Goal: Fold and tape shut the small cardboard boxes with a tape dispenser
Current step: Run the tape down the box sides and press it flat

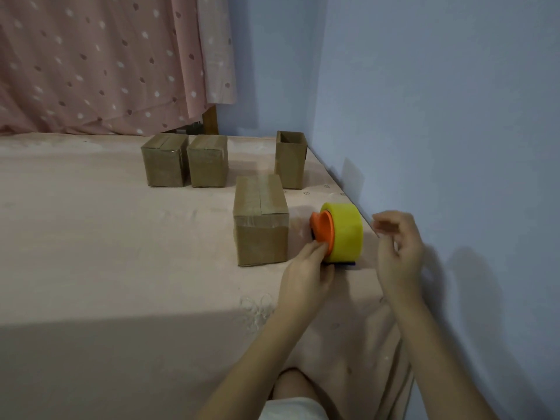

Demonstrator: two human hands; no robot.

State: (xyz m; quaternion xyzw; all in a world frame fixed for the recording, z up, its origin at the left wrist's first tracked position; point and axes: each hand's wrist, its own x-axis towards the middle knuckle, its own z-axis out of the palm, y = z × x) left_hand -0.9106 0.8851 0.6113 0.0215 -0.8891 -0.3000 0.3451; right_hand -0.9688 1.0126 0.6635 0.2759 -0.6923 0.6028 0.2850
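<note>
Matt cardboard boxes (pixel 260 219); glossy yellow tape roll (pixel 345 231), probably plastic orange hub (pixel 322 230).

Your pale pink sheeted bed (pixel 91 222) carries three taped brown cardboard boxes (pixel 261 219), one open-topped brown cardboard box (pixel 290 160) near the wall, and a yellow tape roll on an orange dispenser (pixel 341 233).

A taped-shut brown cardboard box (pixel 261 219) stands on the bed just left of the tape dispenser (pixel 338 233), a yellow roll on an orange hub; two sealed boxes (pixel 165 160) (pixel 207 161) and one open-topped box (pixel 290 159) stand behind
</note>
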